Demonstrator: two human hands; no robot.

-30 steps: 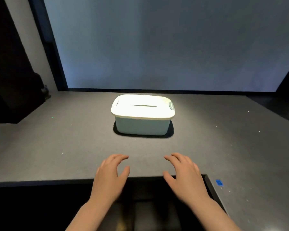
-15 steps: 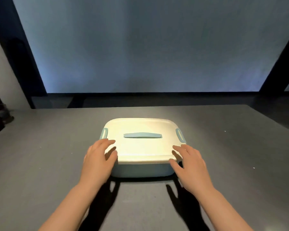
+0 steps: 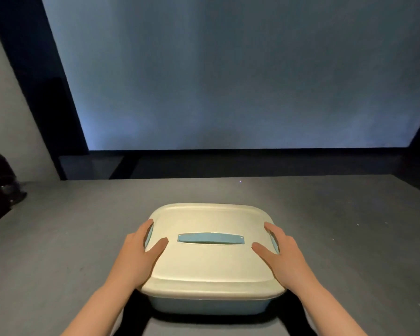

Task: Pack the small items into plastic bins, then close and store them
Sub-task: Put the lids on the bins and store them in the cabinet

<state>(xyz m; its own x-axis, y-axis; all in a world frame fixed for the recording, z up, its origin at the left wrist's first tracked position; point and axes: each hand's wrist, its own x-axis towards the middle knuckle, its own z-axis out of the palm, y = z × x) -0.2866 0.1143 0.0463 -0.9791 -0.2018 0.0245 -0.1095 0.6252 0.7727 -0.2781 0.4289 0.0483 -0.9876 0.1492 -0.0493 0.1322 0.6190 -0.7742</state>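
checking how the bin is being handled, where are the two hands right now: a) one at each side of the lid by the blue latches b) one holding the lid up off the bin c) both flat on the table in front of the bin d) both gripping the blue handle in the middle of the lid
a: the left hand and right hand sit at opposite side edges of the lid, over the latches; the centre handle is untouched.

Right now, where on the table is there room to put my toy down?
Bare grey table lies right of the bin, left of it up to the dark object at the edge, and behind it. The middle is crowded: the left hand and right hand flank the lid.
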